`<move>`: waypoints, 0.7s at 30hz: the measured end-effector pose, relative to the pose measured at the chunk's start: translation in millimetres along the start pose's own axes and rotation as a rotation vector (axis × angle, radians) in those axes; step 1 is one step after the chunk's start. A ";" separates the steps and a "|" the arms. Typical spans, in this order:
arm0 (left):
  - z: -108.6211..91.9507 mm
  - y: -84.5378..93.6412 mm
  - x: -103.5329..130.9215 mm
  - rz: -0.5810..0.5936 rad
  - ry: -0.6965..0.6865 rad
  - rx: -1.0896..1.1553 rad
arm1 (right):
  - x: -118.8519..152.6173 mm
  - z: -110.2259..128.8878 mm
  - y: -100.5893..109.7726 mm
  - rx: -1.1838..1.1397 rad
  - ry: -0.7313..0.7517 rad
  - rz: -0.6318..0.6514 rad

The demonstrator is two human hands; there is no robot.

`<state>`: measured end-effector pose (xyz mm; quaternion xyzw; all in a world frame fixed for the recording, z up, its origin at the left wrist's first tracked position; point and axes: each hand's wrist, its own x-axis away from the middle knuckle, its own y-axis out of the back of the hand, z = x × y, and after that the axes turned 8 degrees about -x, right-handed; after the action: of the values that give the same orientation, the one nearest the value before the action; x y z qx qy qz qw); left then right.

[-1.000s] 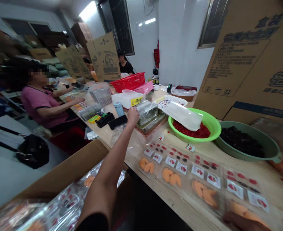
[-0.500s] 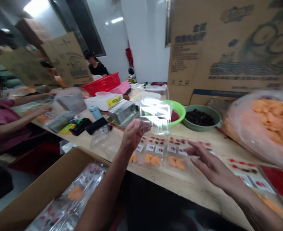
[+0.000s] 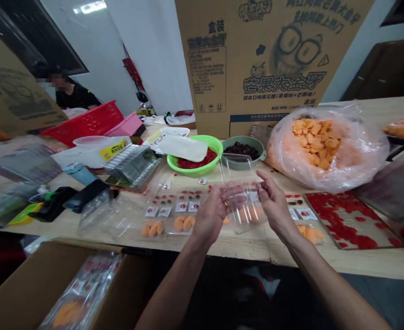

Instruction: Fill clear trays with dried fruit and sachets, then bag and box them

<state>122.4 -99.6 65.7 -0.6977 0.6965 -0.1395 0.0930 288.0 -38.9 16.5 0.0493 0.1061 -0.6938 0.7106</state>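
Observation:
A clear plastic tray (image 3: 238, 169) is held up between my hands above the table. My left hand (image 3: 213, 211) has its fingers around the tray's left side. At its right edge, my right hand (image 3: 273, 201) grips with thumb and fingers. Beneath and around them, clear packs on the table hold orange pieces (image 3: 184, 223), small white packets (image 3: 164, 211) and red and dark dots. Beyond my hands stand a bright green bowl (image 3: 195, 172) of red pieces with a white tray (image 3: 183, 146) on it, and a grey-green bowl (image 3: 259, 158) of dark pieces.
An open bag of orange pieces (image 3: 315, 142) and a red-spotted tray (image 3: 356, 222) lie right. Stacked clear trays (image 3: 129, 165), a black tape dispenser (image 3: 55, 204) and a red basket (image 3: 85, 123) are left. An open carton (image 3: 23, 275) stands below left. A person (image 3: 74, 94) sits behind.
The view has swung right. My right hand has come to the clear tray, which my left hand alone held before, and the tray is now lower over the packs.

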 end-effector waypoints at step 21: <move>12.8 11.4 22.4 -0.204 -0.018 -0.325 | 45.3 15.8 6.1 0.131 -0.057 0.146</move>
<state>115.6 -122.9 51.4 -0.7718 0.6346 -0.0277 -0.0293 296.1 -86.3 21.5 0.0833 0.0365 -0.6467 0.7573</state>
